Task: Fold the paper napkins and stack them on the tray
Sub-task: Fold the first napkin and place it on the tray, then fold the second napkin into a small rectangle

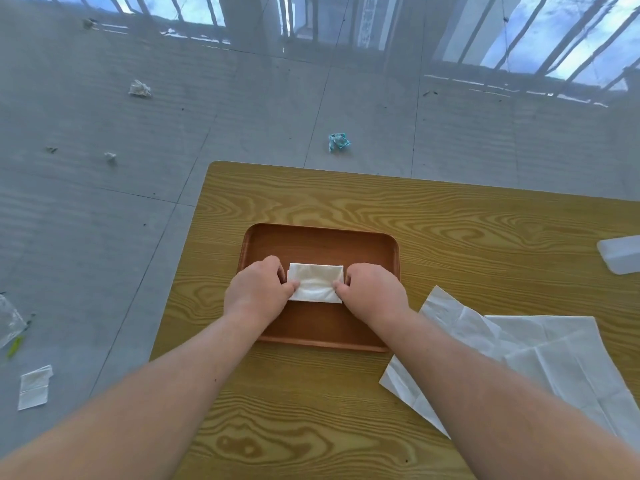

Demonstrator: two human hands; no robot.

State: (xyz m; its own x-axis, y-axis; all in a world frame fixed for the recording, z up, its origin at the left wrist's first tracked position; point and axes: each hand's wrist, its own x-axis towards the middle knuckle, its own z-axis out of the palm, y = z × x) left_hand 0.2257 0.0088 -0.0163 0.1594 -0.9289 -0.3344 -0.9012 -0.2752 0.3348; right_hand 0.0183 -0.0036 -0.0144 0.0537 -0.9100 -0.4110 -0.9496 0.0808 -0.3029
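A folded white napkin (316, 283) lies in the middle of the brown tray (322, 242) on the wooden table. My left hand (258, 292) pinches its left end, thumb on top and fingers curled at the edge. My right hand (372, 292) pinches its right end the same way. Unfolded white napkins (540, 351) lie spread on the table to the right of the tray, partly under my right forearm.
A translucent plastic container (621, 254) sits at the table's right edge. The table (450, 220) ends just left of the tray. On the grey floor lie crumpled paper (140, 89), a teal wrapper (338, 142) and a folded napkin (34, 388).
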